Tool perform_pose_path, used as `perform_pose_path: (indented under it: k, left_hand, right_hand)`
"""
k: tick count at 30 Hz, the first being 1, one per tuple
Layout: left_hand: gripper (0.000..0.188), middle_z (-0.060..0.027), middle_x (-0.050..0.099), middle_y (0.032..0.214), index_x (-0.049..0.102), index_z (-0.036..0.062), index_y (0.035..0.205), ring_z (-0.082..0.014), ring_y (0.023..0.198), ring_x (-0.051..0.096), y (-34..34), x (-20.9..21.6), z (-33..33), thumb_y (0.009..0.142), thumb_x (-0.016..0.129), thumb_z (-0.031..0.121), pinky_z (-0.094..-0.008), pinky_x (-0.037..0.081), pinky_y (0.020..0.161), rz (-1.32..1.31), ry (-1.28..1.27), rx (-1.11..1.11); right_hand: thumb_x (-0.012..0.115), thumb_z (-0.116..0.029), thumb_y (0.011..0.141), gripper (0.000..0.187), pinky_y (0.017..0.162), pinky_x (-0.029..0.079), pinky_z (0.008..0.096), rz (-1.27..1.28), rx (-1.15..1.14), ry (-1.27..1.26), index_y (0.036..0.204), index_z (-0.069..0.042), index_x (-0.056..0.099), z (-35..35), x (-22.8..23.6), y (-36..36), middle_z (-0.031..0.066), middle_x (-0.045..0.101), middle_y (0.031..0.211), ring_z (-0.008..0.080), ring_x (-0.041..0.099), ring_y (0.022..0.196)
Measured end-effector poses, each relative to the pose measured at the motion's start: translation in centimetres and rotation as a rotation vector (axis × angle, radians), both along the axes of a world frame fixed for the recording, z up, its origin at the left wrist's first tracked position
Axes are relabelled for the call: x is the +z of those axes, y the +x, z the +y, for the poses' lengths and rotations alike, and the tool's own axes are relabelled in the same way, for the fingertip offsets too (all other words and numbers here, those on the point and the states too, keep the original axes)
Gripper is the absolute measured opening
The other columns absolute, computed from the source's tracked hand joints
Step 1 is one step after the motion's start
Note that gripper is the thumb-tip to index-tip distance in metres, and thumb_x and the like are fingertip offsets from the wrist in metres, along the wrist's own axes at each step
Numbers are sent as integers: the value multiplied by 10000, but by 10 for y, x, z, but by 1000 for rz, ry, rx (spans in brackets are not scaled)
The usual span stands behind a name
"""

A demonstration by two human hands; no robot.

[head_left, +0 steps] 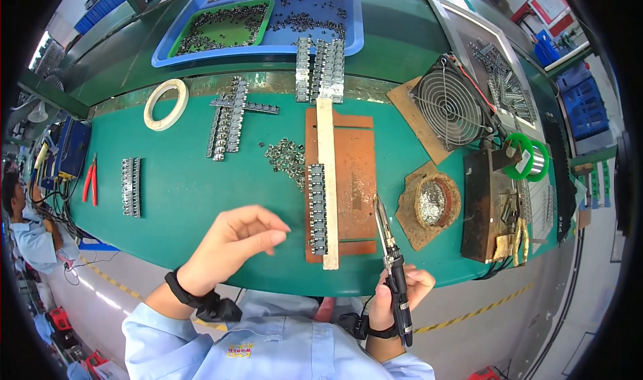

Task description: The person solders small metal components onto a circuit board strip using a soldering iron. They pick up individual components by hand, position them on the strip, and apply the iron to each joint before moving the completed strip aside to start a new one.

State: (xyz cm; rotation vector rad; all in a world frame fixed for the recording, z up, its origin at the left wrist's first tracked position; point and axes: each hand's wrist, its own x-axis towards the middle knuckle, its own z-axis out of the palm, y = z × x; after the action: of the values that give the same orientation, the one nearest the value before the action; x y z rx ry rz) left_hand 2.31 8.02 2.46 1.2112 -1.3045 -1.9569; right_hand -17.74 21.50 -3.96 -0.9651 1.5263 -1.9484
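Observation:
My left hand (240, 239) hovers over the green mat, thumb and fingertips drawn together in a pinch; anything between them is too small to make out. Just right of it, a strip of black electronic parts (317, 209) lies along a pale wooden bar (328, 199) on a brown board (355, 172). My right hand (402, 291) grips a soldering iron (396, 279) by its black handle, its tip pointing away from me beside the board's right edge. Beyond my left hand sits a pile of small shiny metal pieces (287, 159).
More part strips (228, 122) and a tape roll (167, 105) lie on the left, with red pliers (90, 182). A blue tray (261, 55) stands at the back. Rightward are a fan (452, 102), a round solder-flecked container (434, 202) and a solder wire spool (526, 157).

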Motion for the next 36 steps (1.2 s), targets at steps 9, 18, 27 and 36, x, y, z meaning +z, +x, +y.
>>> perform_pose_path:
  k: [9, 18, 27, 36]
  left_hand:
    - [99, -74, 598, 868, 589, -16, 915, -145, 814, 583, -7, -17, 34, 828, 552, 14, -290, 501, 752, 204, 243, 174]
    - [63, -67, 574, 880, 531, 6, 882, -150, 851, 581, -18, -25, 35, 823, 534, -15, -301, 488, 785, 279, 261, 161]
    - [59, -48, 564, 854, 495, 20, 852, -151, 852, 580, -28, -24, 36, 822, 533, -15, -290, 470, 812, 274, 272, 156]
    - [45, -45, 572, 857, 509, 14, 869, -126, 840, 577, -26, -27, 36, 835, 537, 5, -258, 462, 785, 275, 242, 112]
  right_hand:
    - [716, -253, 710, 551, 588, 389, 227, 55, 55, 11, 1075, -98, 334, 1, -1, -2, 34, 419, 878, 112, 439, 677]
    - [711, -288, 711, 567, 575, 385, 231, 46, 8, 31, 1078, -87, 328, -1, 2, 1, 44, 430, 855, 116, 448, 648]
    - [716, -318, 699, 586, 571, 387, 220, 25, -23, 80, 1074, -86, 329, 0, 3, 4, 42, 429, 855, 107, 446, 639]
    - [719, -315, 694, 585, 578, 387, 219, 4, -33, 70, 1071, -88, 334, -1, 4, 3, 34, 427, 846, 105, 445, 640]
